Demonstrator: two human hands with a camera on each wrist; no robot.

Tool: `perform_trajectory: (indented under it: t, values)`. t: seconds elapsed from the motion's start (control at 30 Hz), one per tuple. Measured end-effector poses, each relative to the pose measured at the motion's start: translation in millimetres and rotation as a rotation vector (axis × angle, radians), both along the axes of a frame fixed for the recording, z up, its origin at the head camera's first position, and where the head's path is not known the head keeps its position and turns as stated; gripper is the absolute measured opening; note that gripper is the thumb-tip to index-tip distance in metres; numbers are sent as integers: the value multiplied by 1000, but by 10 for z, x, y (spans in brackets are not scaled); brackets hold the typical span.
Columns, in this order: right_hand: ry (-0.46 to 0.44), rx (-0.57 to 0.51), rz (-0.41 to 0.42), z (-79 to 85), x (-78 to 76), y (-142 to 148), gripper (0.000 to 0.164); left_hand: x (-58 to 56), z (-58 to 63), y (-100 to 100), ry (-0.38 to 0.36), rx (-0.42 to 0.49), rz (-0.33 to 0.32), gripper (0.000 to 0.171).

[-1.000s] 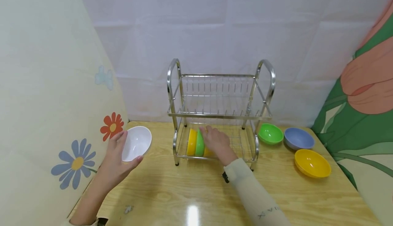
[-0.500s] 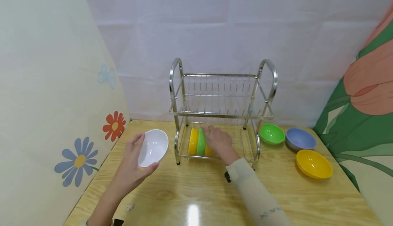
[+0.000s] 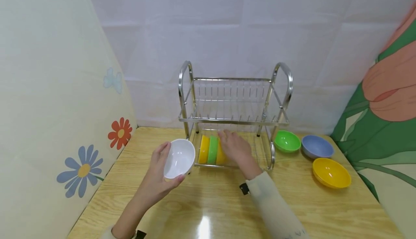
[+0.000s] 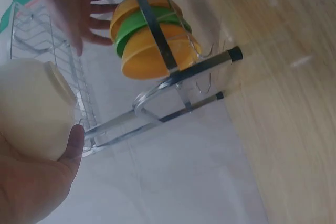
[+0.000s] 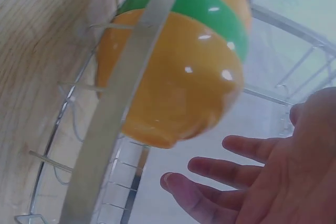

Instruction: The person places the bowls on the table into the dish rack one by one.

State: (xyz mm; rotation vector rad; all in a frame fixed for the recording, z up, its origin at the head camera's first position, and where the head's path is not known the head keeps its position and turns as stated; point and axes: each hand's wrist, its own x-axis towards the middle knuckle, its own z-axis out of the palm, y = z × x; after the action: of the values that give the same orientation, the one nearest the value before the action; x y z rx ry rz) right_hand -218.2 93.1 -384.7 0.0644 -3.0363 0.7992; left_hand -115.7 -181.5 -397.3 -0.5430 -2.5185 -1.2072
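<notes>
My left hand (image 3: 157, 177) grips a white bowl (image 3: 180, 158) at the rack's left front, thumb on the near side and fingers on the far side. The bowl is tilted, its inside facing the head camera. On the lower tier of a metal dish rack (image 3: 234, 122), a yellow bowl (image 3: 204, 149), a green bowl (image 3: 212, 150) and another yellow bowl (image 5: 184, 77) stand on edge, nested in a row. My right hand (image 3: 235, 147) is just right of this row, fingers extended and spread. In the right wrist view its fingertips (image 5: 173, 182) are apart from the nearest yellow bowl.
Right of the rack, a green bowl (image 3: 287, 141), a blue bowl (image 3: 317, 146) and yellow bowls (image 3: 331, 173) sit upright on the wooden table (image 3: 208, 203). Rack bars and wire prongs surround the nested row. A white cloth wall (image 3: 227, 29) stands behind.
My left hand has carried the white bowl rightward to the rack's front left leg. My right hand has released the nested bowls and drawn slightly right, its fingers straightening.
</notes>
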Motion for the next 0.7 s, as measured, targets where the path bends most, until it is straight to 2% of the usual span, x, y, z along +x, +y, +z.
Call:
perform_trajectory:
  t: [0.27,0.57,0.7]
  values:
    - [45,-98,42,151,215,36,89,-82,-112,156,-10,58,-58,102]
    - [71,-210,55,244,471,34,87,-111,-178,284,-42,54,-87,104]
    - [73,-258,63,251,571,7,77,-119,-202,310,-44,48,-100,103]
